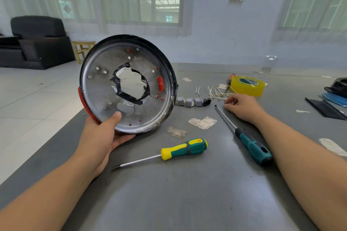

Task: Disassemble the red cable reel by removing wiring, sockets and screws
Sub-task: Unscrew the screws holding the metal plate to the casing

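Fingers of the right hand curled down at the small parts pile, whether anything is pinched cannot be told; cable reel held tilted on edge by the left hand.

Reel is gripped at its lower rim, thumb laid on the inner metal face, palm under the edge; all places below are given from the reel. Just right of it: row of grey sockets, then loose wire ends, with the yellow tape roll further right. Near, below-right: Phillips screwdriver; flat screwdriver beyond that. Two screws appear to be left in the face, though the view is soft. Removed bits should be kept grouped in the pile; reel is best laid flat on the table before the Phillips is applied, so the tip is not cammed out.
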A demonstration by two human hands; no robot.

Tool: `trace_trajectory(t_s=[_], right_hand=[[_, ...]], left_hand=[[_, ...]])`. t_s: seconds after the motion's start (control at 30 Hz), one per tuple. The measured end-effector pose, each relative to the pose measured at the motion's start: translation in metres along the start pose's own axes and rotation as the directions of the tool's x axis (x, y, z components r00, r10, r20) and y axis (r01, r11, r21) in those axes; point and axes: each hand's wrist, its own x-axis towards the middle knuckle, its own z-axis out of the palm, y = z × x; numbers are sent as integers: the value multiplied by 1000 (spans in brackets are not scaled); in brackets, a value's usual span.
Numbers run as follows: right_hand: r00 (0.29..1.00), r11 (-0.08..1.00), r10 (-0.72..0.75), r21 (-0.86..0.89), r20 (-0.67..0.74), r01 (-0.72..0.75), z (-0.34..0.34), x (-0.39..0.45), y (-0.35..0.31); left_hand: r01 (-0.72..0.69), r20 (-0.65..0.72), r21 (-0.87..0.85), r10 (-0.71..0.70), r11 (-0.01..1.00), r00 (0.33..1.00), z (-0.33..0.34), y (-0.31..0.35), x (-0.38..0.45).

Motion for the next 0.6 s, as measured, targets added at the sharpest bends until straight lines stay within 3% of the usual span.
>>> trace_trajectory(t_s=[0.27, 0.43, 0.6], right_hand=[[1000, 990, 14, 143, 11, -16, -27, -7, -16], [995, 952, -86, 292, -50, 97, -54, -30, -71], [995, 923, -84, 371, -59, 100, -22, -58, -131]], left_hand=[[-35, 5, 27, 35, 999, 999, 2, 0, -3], [-41, 16, 43, 40, 998, 999, 2, 2, -5], [-53, 33, 9, 52, 999, 998, 1, 3, -12]])
